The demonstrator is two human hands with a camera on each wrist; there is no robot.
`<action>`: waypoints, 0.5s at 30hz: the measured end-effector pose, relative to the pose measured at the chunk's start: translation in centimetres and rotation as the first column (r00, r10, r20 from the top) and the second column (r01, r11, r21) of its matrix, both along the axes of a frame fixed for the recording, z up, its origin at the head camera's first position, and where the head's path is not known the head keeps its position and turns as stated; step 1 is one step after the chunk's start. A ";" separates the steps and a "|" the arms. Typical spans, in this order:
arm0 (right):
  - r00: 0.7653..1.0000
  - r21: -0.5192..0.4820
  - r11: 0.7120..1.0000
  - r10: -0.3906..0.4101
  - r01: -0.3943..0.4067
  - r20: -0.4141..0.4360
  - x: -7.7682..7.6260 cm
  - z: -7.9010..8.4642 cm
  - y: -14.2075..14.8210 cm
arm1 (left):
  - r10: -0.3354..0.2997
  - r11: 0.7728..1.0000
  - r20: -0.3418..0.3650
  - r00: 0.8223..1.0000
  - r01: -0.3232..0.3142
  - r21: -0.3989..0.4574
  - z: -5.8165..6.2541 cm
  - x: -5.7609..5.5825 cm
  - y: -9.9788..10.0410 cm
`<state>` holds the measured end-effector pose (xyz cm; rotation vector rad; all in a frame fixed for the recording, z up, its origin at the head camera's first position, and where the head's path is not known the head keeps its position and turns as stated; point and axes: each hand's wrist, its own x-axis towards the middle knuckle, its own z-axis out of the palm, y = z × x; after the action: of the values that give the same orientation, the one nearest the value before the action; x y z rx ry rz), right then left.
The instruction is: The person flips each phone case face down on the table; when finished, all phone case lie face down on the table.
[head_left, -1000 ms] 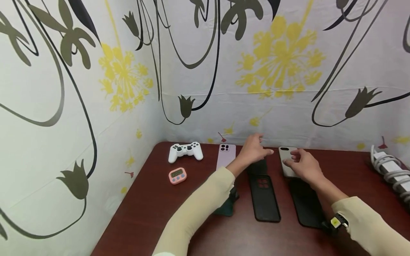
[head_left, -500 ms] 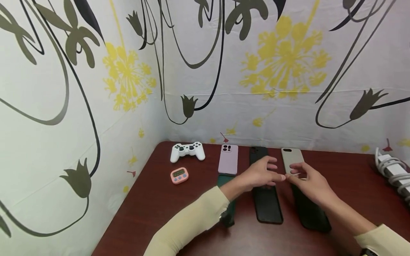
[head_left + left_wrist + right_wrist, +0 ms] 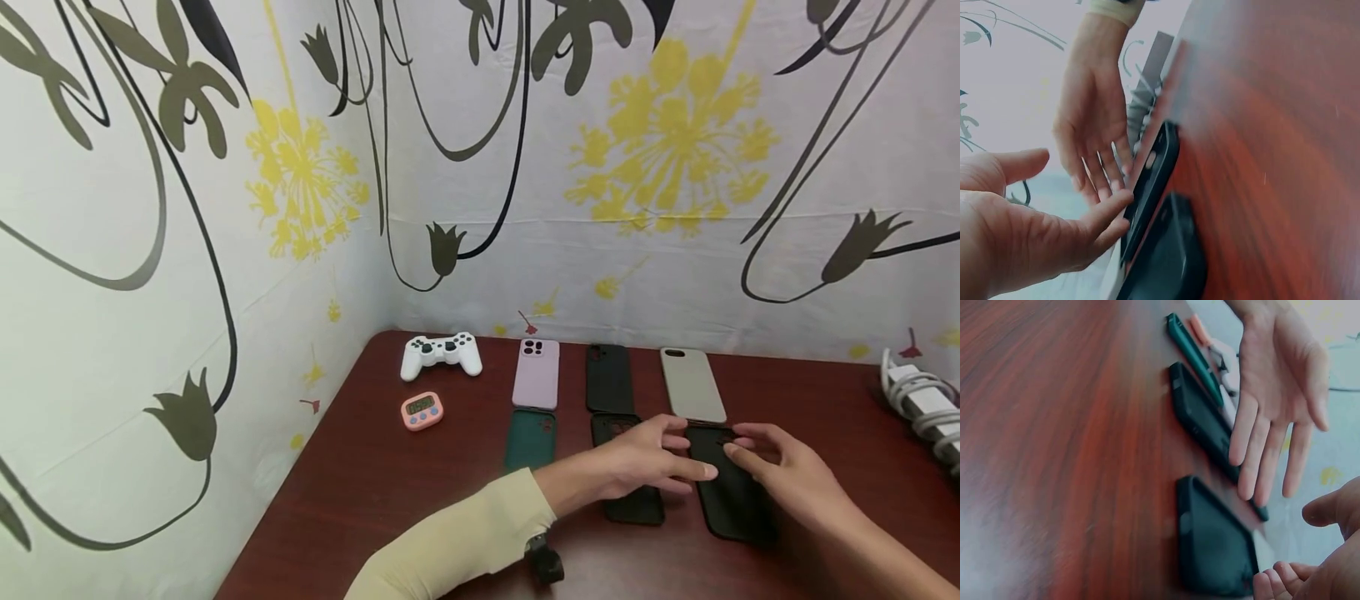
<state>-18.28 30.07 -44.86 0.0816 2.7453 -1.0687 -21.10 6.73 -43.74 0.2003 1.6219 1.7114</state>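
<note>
My left hand (image 3: 637, 462) reaches across the front middle black phone case (image 3: 637, 508), fingers extended toward the right. Facing it, my right hand (image 3: 798, 471) hovers at the far end of the front right black phone case (image 3: 735, 504), thumb and fingers apart. Nothing sits between the fingers of either hand; both wrist views show bare palms over the cases. That right case lies hollow side up in the right wrist view. Behind it is a beige phone case (image 3: 693, 383), and to its left another black case (image 3: 609, 379).
A lilac phone case (image 3: 536, 375) lies left of these, with a green case (image 3: 529, 442) before it, partly behind my left sleeve. Farther left are a white game controller (image 3: 441, 354) and a pink timer (image 3: 422, 412). A cord-wrapped power strip (image 3: 918, 392) lies at the right edge.
Both hands have come from the back row toward the front right case, lower in the head view. The back black case and the beige case are now uncovered. The cases stay in place.
</note>
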 end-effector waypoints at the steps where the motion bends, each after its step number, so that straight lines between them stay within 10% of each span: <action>1: 1.000 -0.006 1.000 -0.010 0.010 0.014 0.0 -0.2 0.3 | 0.006 1.000 0.009 1.000 -0.006 0.001 0.0 0.2 0.3; 15: 0.977 -0.112 0.993 -0.025 0.049 0.210 0.2 -1.5 2.2 | 0.119 0.990 0.049 0.992 -0.115 -0.079 0.0 1.6 3.3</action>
<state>-18.10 32.31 -46.33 0.2157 2.4993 -1.1564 -19.46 9.99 -43.79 0.0223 1.6843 1.7235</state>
